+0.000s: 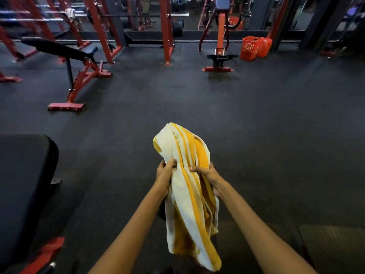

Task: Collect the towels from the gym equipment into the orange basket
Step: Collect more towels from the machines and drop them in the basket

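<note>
Dark rubber floor [256, 125] fills the frame. Low centre, the yellow-and-white striped towel [189, 194] hangs bunched between my hands: my left hand [165, 175] and right hand [210, 177] each grip it. The orange basket [250, 48] stands upper right.

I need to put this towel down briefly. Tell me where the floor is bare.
The floor is bare between the towel, the bench and the orange basket. The far wall is crowded with red racks.
</note>
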The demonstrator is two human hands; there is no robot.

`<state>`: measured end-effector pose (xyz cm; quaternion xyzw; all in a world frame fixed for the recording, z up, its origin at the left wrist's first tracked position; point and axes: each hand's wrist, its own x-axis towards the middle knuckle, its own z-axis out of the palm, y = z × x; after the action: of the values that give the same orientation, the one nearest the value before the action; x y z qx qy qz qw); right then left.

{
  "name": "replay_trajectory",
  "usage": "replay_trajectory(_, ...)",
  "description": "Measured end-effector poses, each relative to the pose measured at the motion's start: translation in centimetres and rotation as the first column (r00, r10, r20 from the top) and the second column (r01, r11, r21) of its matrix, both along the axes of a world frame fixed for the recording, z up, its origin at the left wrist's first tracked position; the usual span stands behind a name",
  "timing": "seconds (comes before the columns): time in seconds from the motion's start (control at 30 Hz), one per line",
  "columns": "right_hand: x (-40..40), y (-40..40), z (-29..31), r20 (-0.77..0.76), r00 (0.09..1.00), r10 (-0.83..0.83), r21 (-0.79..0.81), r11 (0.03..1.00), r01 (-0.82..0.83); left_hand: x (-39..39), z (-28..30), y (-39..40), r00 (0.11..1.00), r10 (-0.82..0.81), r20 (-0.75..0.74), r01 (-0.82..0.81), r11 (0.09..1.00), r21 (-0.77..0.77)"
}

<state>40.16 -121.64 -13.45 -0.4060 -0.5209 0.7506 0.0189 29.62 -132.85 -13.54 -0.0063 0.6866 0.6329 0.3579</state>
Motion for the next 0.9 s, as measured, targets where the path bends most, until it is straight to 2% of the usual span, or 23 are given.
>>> replay_trajectory(0.13,-5.9,4.7,-0.4,-0.010,0.995,-0.102,0.015,0.995,0.102,-5.4,-0.1,4.0,0.998,-0.057,0.013,0.057,0.998,0.015)
replay_trajectory(0.27,-12.1,9.3,-1.3,-0.012,0.983,-0.181,0.027,0.983,0.181,-11.8,-0.3,8.2,0.964,-0.258,0.058,0.253,0.964,0.085)
replay_trajectory(0.37,-16.3,12.4,-1.6,0.016,0.968,-0.249,0.050,0.967,0.248,-16.2,0.0,11.7,0.933,-0.360,0.022,0.358,0.931,0.072)
replay_trajectory(0.5,-22.3,17.5,-1.2,0.047,0.935,-0.351,-0.006,0.936,0.351,-23.0,0.5,17.5,0.895,-0.442,-0.061,0.445,0.894,0.053)
replay_trajectory(0.67,-27.5,25.1,-0.4,0.046,0.909,-0.414,-0.044,0.908,0.416,-28.9,1.1,26.3,0.899,-0.414,-0.145,0.429,0.899,0.089)
replay_trajectory(0.9,-30.6,39.3,-0.3,-0.106,0.888,-0.447,-0.086,0.894,0.440,-34.1,0.7,41.8,0.895,-0.434,-0.102,0.445,0.877,0.180)
